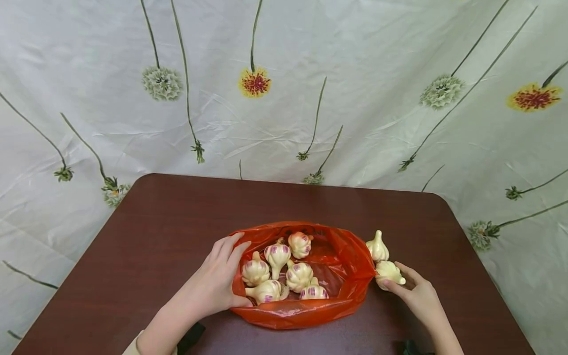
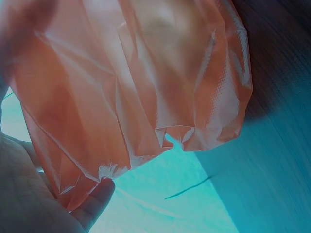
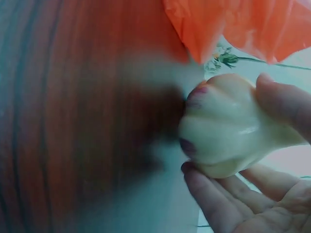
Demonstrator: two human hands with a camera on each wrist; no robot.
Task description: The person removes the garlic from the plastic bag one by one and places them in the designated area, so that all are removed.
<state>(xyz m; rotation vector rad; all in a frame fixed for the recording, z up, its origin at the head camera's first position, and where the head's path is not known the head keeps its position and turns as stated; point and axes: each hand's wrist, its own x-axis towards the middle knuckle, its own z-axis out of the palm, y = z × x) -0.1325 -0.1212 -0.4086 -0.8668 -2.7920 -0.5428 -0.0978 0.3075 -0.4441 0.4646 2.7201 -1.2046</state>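
A red plastic bag (image 1: 306, 315) lies on the table with its mouth spread wide, and several garlic bulbs (image 1: 300, 276) with purple streaks sit inside. My left hand (image 1: 217, 278) grips the bag's left rim; in the left wrist view the thumb (image 2: 99, 199) lies against the edge of the thin plastic. Just outside the bag's right end, my right hand (image 1: 416, 291) holds a pale garlic bulb (image 1: 388, 274) between thumb and fingers. The right wrist view shows purple patches on this bulb (image 3: 223, 128). Another garlic bulb (image 1: 377, 248) lies right behind it, beside the bag.
The dark brown table (image 1: 177, 222) has rounded far corners. Behind it hangs a pale cloth (image 1: 355, 74) printed with flowers, close to the far edge.
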